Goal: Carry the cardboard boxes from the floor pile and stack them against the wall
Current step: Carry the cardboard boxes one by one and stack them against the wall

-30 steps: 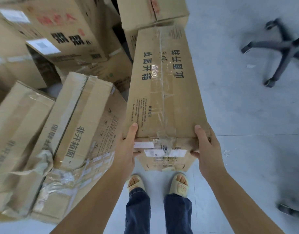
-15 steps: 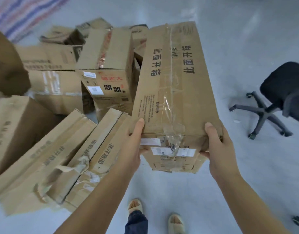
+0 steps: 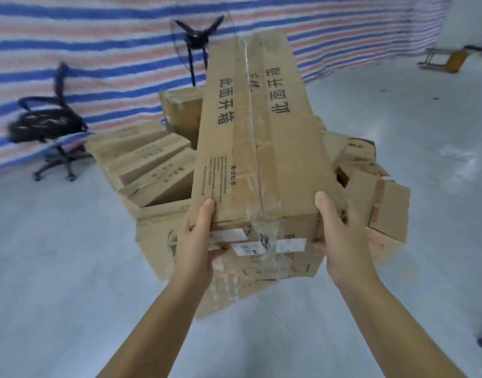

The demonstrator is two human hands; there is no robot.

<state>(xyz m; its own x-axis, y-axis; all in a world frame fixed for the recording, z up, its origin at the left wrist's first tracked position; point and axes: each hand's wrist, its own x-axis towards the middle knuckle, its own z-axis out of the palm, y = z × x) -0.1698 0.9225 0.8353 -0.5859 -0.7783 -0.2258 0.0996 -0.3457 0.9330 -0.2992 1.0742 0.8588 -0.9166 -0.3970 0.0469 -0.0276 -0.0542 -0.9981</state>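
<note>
Carried box: a long taped cardboard box (image 3: 257,148) held up at centre, its far end tilted upward, flaps sealed, contents unseen.
Left hand (image 3: 194,241): fingers gripping the box's near left corner, thumb on top.
Right hand (image 3: 340,236): fingers gripping the near right corner, thumb on top.
Floor pile (image 3: 152,165): closed and torn boxes behind and beneath the carried one.
Open room: bare grey floor (image 3: 57,268) left, right and near.
Room: striped tarp wall (image 3: 98,50) far; office chair (image 3: 47,126) far left; fan (image 3: 197,39) behind the pile.

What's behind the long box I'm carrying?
Behind the long box lie stacked cardboard boxes, with a standing fan and striped tarp wall beyond. The stack's middle is covered.
</note>
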